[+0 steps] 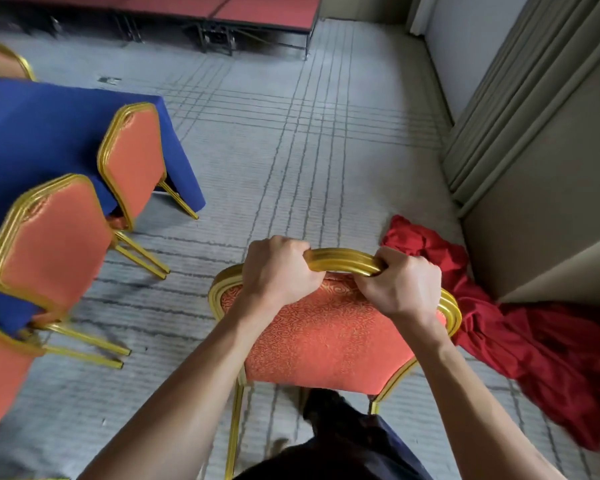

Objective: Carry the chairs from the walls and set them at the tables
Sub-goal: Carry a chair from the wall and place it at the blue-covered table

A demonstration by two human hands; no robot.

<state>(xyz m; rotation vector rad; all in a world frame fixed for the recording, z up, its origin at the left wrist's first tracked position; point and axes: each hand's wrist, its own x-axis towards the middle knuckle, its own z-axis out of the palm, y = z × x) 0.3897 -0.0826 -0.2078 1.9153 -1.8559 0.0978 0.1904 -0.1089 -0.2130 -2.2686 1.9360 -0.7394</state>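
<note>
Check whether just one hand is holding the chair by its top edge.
No, both the left hand and the right hand grip the gold top rail of the chair.

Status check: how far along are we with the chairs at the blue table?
Done: at least three orange chairs stand along the blue-clothed table. In hand: left hand and right hand grip the top rail of another chair, beside a red cloth. Left: set it at the table; any remaining chairs are out of view.
</note>
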